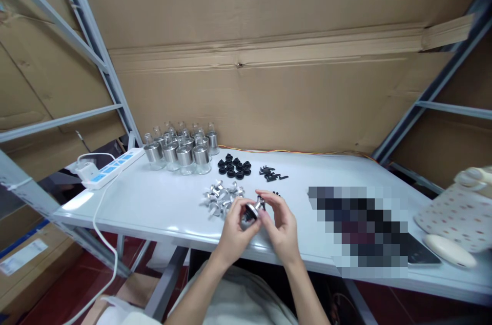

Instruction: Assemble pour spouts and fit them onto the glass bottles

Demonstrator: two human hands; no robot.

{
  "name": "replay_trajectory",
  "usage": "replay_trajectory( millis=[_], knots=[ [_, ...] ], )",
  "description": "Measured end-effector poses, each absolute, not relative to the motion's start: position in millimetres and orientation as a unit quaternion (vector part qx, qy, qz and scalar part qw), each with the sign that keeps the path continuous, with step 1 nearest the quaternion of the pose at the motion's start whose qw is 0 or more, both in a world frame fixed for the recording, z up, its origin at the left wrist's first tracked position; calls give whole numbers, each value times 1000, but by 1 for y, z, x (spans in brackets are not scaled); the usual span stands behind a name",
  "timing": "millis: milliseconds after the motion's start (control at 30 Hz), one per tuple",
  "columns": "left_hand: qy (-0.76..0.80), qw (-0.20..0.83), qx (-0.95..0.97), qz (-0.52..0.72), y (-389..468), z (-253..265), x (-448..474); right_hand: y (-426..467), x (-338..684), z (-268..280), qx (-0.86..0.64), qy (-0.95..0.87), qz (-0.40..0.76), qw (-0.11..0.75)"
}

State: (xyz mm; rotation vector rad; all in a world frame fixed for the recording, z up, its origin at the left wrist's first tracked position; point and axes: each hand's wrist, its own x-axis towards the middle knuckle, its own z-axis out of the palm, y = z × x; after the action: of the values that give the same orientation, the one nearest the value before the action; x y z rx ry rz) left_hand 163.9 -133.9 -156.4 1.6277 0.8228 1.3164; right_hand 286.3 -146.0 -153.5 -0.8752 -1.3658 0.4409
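Between my two hands, above the table's front part, is a silver metal spout cap with a black plastic base [251, 210]. My left hand [237, 227] grips its black and silver lower end. The fingers of my right hand [280, 222] pinch its narrow upper end, which they partly hide. Just left of my left hand lies a pile of loose silver metal spout pieces [220, 198]. Beyond my hands sit several round black plastic stoppers [234, 167]. To their right lie several small black levers [272, 175]. A few tiny black bits show behind my right hand.
Several glass bottles with metal sleeves [185, 153] stand at the back left. A power strip [113, 168] with a white cable lies along the left edge. At right are a blurred-out flat dark object [417, 250], a white oval object [449, 250] and a dotted bag [442, 212].
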Motion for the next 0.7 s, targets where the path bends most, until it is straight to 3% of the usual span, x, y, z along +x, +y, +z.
replay_trajectory(
  millis=[133,467,700],
  knots=[
    [336,461,635,520,-137,-156,165,-147,291,-152,-412,-638,176,627],
    [280,462,644,541,-135,-160,160,-148,288,-150,-416,-663,74,618],
    [302,436,670,519,-131,-171,161,-149,284,-148,-441,-696,-73,562]
  ],
)
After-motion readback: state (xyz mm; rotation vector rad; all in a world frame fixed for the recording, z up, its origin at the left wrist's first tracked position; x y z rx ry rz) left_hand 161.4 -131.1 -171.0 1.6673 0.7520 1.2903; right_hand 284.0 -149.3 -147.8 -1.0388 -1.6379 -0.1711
